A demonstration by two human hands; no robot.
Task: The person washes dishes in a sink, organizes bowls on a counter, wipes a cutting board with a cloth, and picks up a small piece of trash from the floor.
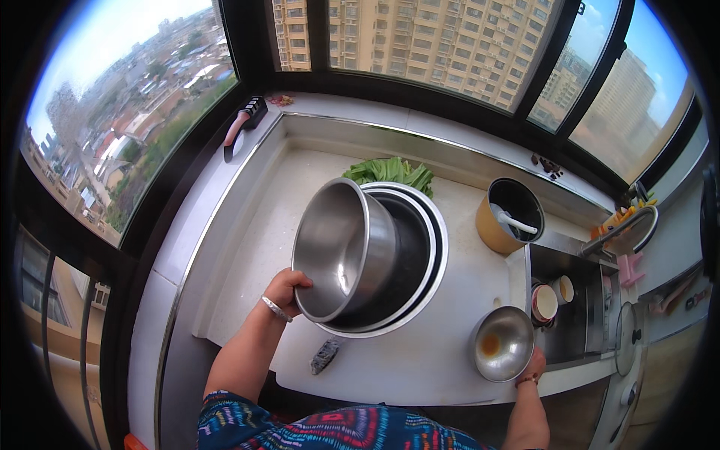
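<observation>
My left hand (286, 292) grips the near rim of a deep stainless steel bowl (332, 247), thumb inside and fingers beneath. This bowl is tilted, its mouth facing left, over a pair of nested wide metal basins (413, 264) on the white counter. At the right, my right hand (534, 364) holds the edge of a smaller steel bowl (512, 349) beside the sink; its fingers are mostly hidden. An orange-brown spot of liquid or residue lies inside that bowl. Green leafy vegetables (394, 171) stick out behind the basins.
A yellow pot (495, 230) with a white-handled utensil stands at the back right. Stacked bowls (544, 304) sit in the steel sink (571, 337) under a curved faucet (619, 225). A dark plastic-wrapped item (324, 357) lies near the front. A knife sharpener (243, 125) rests on the left ledge.
</observation>
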